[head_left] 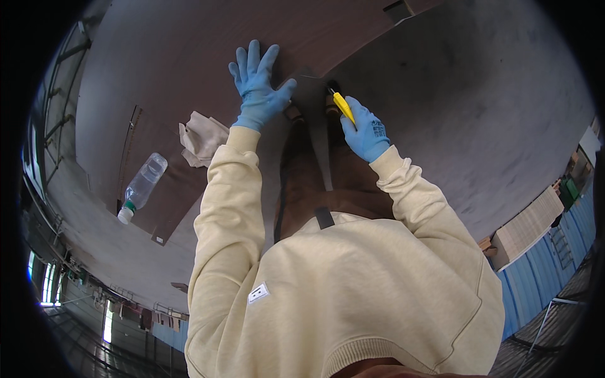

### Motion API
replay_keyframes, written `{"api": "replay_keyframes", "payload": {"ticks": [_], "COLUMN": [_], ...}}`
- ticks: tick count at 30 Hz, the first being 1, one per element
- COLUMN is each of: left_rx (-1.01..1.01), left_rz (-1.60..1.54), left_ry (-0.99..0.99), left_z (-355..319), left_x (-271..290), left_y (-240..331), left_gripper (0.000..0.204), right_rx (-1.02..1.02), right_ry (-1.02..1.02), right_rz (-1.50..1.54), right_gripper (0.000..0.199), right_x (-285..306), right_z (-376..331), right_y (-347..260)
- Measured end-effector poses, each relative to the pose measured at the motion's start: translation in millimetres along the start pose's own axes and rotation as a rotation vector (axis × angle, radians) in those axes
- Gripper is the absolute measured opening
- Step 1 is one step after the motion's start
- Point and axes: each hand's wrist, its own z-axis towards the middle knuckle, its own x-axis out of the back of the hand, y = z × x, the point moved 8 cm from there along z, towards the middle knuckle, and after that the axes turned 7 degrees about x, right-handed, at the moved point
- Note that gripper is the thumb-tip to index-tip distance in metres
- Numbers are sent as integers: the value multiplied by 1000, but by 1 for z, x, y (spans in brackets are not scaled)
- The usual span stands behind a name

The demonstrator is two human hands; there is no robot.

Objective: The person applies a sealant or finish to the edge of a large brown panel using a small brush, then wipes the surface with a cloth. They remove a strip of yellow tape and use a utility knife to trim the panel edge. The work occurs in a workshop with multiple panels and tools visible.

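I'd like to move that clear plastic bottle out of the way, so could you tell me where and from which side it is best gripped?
Grip the clear plastic bottle around its ribbed middle, coming from above with fingers across its width. It lies on its side on the dark brown sheet, white cap toward the sheet's edge, so the round body is exposed on top, probably easier to hold than the narrow cap. The crumpled cloth lies apart from it.

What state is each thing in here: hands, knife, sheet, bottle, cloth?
Left hand in blue glove: open, fingers spread, pressed flat on the sheet.
Right hand in blue glove: closed around the knife.
Yellow utility knife: held, tip down at the sheet's edge.
Dark brown sheet: lying flat.
Clear plastic bottle: on its side, capped.
Beige cloth: crumpled.
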Motion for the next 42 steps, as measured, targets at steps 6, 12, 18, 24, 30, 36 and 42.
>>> {"api": "replay_keyframes", "payload": {"ticks": [6, 12, 18, 24, 30, 36, 42], "left_rx": [49, 258, 236, 222, 228, 225, 218], "left_rz": [-9, 100, 242, 226, 239, 263, 270], "left_ry": [99, 256, 301, 310, 302, 292, 308], "left_z": [-13, -46, -52, -51, -49, -49, -48], "left_x": [15, 18, 3, 3, 3, 0, -1], "left_y": [-16, -57, -60, -56, -56, -58, -58], "left_gripper": [77, 85, 83, 84, 84, 87, 88], "right_rx": [46, -19, 101, 225, 248, 265, 114], "right_ry": [-27, -155, -23, 60, 56, -66, -131], "right_rz": [-45, 186, 139, 74, 56, -57, -88], "right_gripper": [50, 50, 49, 49, 48, 50, 50], "right_x": [16, -26, -65, -74, -78, -95, -124], "right_z": [16, 9, 3, -2, -3, -3, -28], "right_y": [-8, -3, -7, -16, -21, -10, 2]}}
